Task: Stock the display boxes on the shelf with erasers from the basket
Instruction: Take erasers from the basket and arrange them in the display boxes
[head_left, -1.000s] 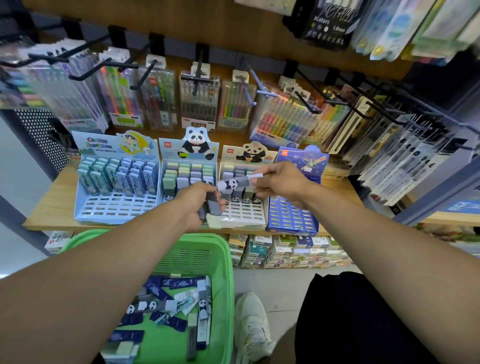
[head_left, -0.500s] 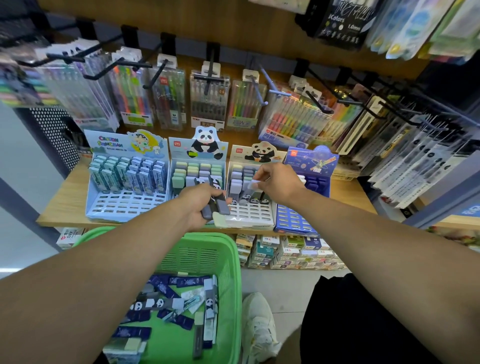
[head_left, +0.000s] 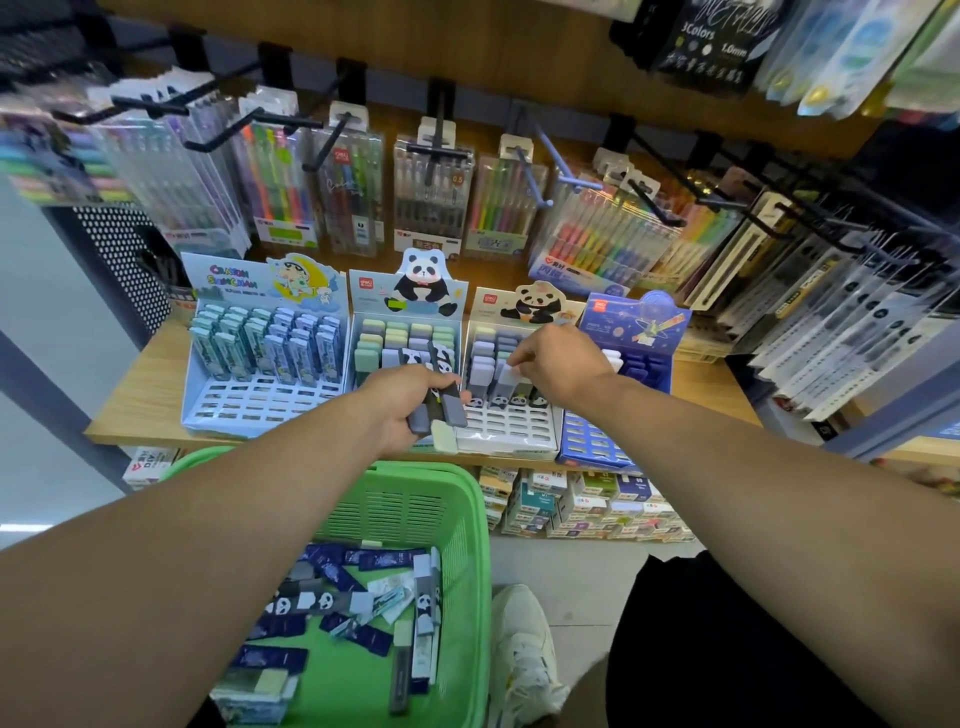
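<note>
Nearest me, the green plastic mesh basket (head_left: 415, 499) sits low in front of the shelf, its floor scattered with loose wrapped erasers (head_left: 363, 597), dark blue sleeves and grey ones printed with pandas. Just beyond its far rim my left hand (head_left: 400, 410) is curled round a small bundle of grey panda-sleeve erasers (head_left: 441, 410), a pale green one poking out underneath; that is my reserve. To the right, my right hand (head_left: 561, 366) reaches over the white slotted display box with the reclining panda header (head_left: 511, 431), thumb and fingertips pinching the top end of a single grey eraser (head_left: 503, 379) that stands in the front filled row, apparently being seated in its slot. So I judge the step in hand to be placing one eraser into this box. Next I should push it fully down until it stands level with its neighbours, let go, then draw another from my left hand and aim for an empty slot in the nearer rows. Further left stand the other panda box (head_left: 410, 332) and the pale blue cartoon box (head_left: 260, 405); to the right, the dark blue space-themed box (head_left: 597, 441). Beyond hang packs of coloured pens (head_left: 436, 192).
</note>
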